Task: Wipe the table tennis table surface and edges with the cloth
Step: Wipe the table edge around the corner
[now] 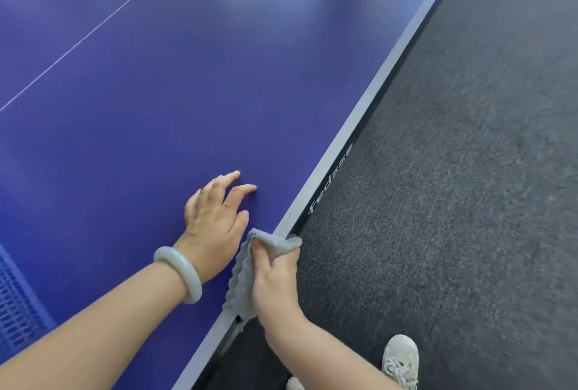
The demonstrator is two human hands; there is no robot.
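Two hands work at the side edge of a blue tabletop [156, 108]. Left hand [215, 227], wearing a pale bangle [179, 274], rests flat with fingers spread on the surface. Right hand [275, 283] grips a grey cloth [247, 277] folded over the white edge. Dark carpet [453, 202] and a white shoe [400, 358] lie below.

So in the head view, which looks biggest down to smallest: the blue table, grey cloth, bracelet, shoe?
1. blue table
2. grey cloth, partly hidden
3. bracelet and shoe: about alike; the shoe is farther away and cut off, so unsure
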